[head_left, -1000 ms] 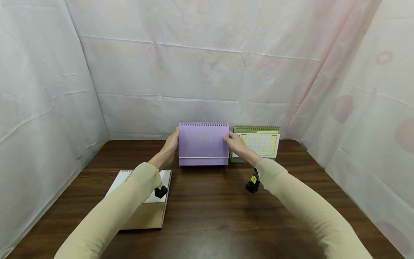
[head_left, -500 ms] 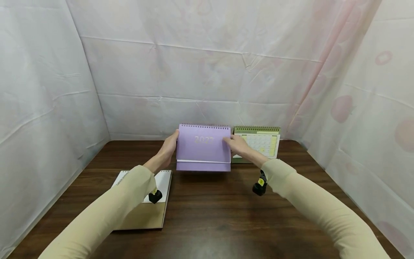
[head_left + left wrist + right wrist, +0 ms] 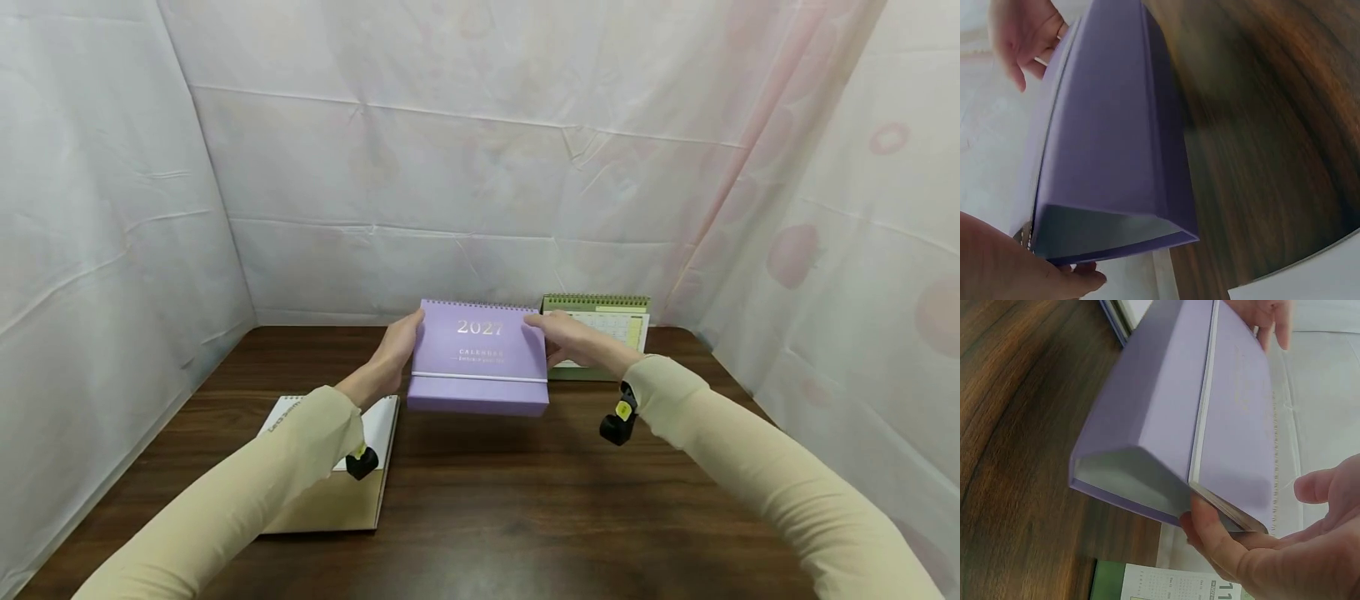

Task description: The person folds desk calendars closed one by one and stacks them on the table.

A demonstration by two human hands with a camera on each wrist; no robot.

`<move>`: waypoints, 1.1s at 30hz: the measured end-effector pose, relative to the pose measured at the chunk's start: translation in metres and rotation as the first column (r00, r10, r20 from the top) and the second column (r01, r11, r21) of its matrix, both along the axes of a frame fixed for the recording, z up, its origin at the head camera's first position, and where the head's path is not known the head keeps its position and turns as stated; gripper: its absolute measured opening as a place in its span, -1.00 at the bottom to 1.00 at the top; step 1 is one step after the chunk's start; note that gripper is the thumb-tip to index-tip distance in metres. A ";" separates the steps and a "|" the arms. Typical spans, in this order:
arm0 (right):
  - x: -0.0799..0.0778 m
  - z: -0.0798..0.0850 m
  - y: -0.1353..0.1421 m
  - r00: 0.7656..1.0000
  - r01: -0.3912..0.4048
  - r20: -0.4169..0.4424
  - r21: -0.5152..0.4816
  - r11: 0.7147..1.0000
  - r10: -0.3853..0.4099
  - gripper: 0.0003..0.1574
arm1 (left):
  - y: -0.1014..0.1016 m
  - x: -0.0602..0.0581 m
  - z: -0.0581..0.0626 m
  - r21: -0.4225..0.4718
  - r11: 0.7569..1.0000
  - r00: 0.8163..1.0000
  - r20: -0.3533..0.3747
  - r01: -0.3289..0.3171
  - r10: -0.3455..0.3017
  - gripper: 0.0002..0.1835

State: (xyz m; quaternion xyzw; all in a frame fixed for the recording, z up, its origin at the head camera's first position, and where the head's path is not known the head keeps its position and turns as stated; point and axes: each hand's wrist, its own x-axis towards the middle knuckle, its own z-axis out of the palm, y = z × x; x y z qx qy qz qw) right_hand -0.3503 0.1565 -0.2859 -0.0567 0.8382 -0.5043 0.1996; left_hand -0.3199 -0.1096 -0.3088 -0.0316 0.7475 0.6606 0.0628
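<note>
We hold the purple cal. (image 3: 480, 362) up off the tabletop (image 3: 480, 500), tilted back twd. its far side, L hand (image 3: 393, 346) gripping one end & R hand (image 3: 576, 336) the other, fingers curled round the edges. Lift looks done, we'd judge, but set-down isn't yet, as its base hangs clear underneath. Green cal. (image 3: 626, 327) stands behind our R hand & white-and-tan cal. (image 3: 337, 500) is partly hidden under our L sleeve (image 3: 300, 446), both ungripped.
</note>
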 end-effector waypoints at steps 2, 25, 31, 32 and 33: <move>0.000 0.001 0.000 1.000 -0.009 0.022 -0.002 1.000 0.009 -0.34 | 0.002 0.002 0.001 0.011 1.000 1.000 0.017 -0.014 0.014 -0.32; 0.003 -0.023 -0.012 0.990 0.019 0.138 0.124 0.992 -0.036 -0.19 | 0.010 0.012 -0.030 -0.039 0.996 0.983 0.166 -0.078 0.083 -0.26; 0.003 -0.032 -0.014 0.988 0.025 0.151 0.128 0.992 -0.045 -0.14 | 0.011 0.013 -0.042 -0.034 0.995 0.978 0.182 -0.094 0.099 -0.27; 0.003 -0.033 -0.014 0.987 0.027 0.151 0.131 0.991 -0.047 -0.14 | 0.011 0.013 -0.043 -0.033 0.995 0.978 0.180 -0.097 0.101 -0.27; 0.003 -0.034 -0.014 0.987 0.030 0.152 0.131 0.991 -0.050 -0.15 | 0.011 0.013 -0.045 -0.033 0.994 0.978 0.178 -0.102 0.106 -0.28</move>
